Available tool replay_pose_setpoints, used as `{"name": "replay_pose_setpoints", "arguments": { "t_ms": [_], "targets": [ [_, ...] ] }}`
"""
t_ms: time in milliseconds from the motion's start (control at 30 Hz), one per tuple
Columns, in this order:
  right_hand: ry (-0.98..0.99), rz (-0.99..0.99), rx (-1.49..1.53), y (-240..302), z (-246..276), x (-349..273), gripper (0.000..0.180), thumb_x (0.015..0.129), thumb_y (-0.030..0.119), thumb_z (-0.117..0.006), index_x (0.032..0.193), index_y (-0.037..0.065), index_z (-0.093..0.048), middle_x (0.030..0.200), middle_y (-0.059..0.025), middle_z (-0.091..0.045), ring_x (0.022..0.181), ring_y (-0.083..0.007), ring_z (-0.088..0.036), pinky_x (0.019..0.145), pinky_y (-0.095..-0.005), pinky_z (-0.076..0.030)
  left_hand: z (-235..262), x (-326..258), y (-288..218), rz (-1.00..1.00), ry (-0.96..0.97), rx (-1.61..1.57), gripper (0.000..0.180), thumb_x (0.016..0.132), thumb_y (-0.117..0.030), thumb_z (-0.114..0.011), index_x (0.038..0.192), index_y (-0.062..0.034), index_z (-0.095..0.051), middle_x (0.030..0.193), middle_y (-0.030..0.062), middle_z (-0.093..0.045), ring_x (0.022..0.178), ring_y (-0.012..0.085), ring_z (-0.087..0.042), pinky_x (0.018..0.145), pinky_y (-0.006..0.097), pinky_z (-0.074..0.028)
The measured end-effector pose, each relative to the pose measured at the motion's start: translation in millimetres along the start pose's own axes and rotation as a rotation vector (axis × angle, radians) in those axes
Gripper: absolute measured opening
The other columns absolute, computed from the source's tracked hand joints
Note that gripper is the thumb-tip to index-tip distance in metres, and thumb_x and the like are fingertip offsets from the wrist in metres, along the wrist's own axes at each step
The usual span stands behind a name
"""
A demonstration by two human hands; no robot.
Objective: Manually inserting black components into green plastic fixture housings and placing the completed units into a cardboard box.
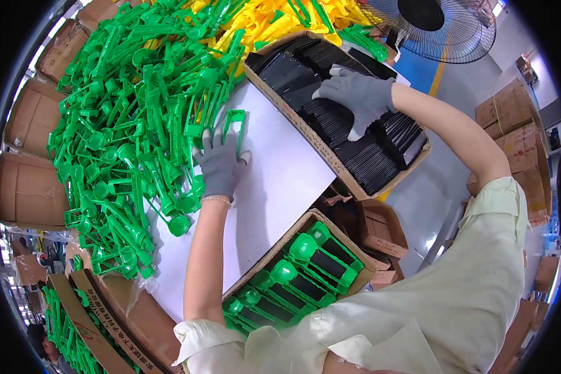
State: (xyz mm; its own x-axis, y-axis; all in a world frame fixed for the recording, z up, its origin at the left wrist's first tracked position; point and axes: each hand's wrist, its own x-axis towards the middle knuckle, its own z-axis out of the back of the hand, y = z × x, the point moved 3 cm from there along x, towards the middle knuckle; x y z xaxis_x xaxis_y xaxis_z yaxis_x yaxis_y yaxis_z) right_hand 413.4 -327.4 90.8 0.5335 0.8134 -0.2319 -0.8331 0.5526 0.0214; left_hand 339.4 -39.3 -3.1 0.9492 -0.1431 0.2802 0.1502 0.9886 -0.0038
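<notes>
My left hand (220,167), in a grey glove with bare fingertips, lies with its fingers spread at the right edge of a heap of green plastic parts (131,118). Its fingertips are beside a green long-handled part (235,117) with a rectangular end; I cannot tell whether they touch it. My right hand (360,98), gloved the same way, rests with fingers apart on thin black flat pieces (336,121). These stand packed in rows in a cardboard box (299,124). No piece is visibly gripped in either hand.
Below the white tabletop (262,215), a carton (315,215) holds green parts with black panels (299,268). Yellow plastic parts (274,22) are heaped at the far side. A fan (430,25) stands far right. Cardboard boxes (31,190) line the left edge.
</notes>
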Motion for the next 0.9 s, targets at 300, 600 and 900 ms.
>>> {"name": "replay_pose_setpoints", "arguments": {
  "t_ms": [300, 600, 900],
  "targets": [
    [-0.355, -0.064, 0.074, 13.8, 45.8, -7.2, 0.090, 0.048, 0.036, -0.079, 0.127, 0.008, -0.045, 0.114, -0.0147, -0.052, 0.111, -0.0325, -0.047, 0.097, -0.0416, -0.039, 3.7, -51.8, 31.9, -0.168, -0.048, -0.102, 0.039, 0.080, -0.020, -0.059, 0.117, -0.0050, -0.056, 0.118, 0.0170, -0.054, 0.121, 0.0343, -0.044, 0.100, 0.047, -0.035],
    [-0.155, 0.239, 0.076, 108.3, 5.0, 88.9, 0.085, 0.050, 0.038, -0.078, 0.120, 0.001, -0.047, 0.108, -0.0181, -0.054, 0.100, -0.0336, -0.056, 0.085, -0.0404, -0.046, 45.1, -140.3, 74.8, -0.192, 0.071, -0.173, 0.041, 0.077, -0.017, -0.062, 0.117, -0.0057, -0.056, 0.118, 0.0180, -0.055, 0.115, 0.0373, -0.049, 0.098, 0.047, -0.040],
    [0.012, 0.207, 0.067, 135.1, -31.7, 97.1, 0.088, 0.047, 0.040, -0.076, 0.121, 0.003, -0.048, 0.109, -0.0175, -0.054, 0.097, -0.0323, -0.055, 0.082, -0.0392, -0.044, 102.7, -194.3, 111.3, -0.104, 0.201, -0.082, 0.034, 0.072, -0.016, -0.071, 0.104, -0.0069, -0.062, 0.105, 0.0159, -0.060, 0.097, 0.0341, -0.056, 0.081, 0.042, -0.046]
  ]
}}
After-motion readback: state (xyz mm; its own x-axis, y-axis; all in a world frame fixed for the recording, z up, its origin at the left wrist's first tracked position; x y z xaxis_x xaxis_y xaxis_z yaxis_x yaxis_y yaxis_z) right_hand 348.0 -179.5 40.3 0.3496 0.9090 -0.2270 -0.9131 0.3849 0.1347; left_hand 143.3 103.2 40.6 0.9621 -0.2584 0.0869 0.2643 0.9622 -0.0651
